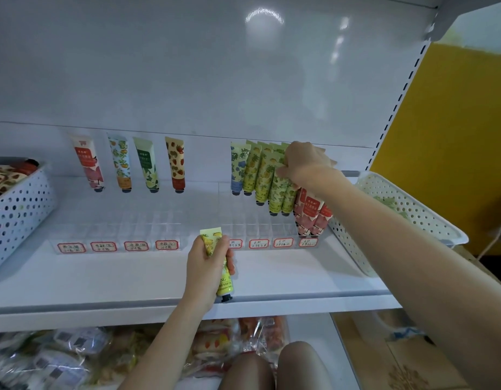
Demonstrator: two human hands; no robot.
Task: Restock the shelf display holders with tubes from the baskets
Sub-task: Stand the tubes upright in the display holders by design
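Observation:
A clear display holder (148,220) with labelled slots spans the white shelf (131,280). Its left half carries a back row of single upright tubes, one of them a red and white tube (88,161). The right half holds rows of green and yellow tubes (262,175) and red tubes (310,212). My left hand (205,270) grips a yellow-green tube (219,263), cap down, in front of the holder's middle. My right hand (304,164) pinches the top of a green tube (277,192) standing in the right rows.
A white perforated basket (17,209) with brown and red tubes stands at the shelf's left end. Another white basket (395,209) sits at the right end, a few green tubes inside. Bagged snacks (74,358) fill the lower shelf. A yellow wall (455,114) is at right.

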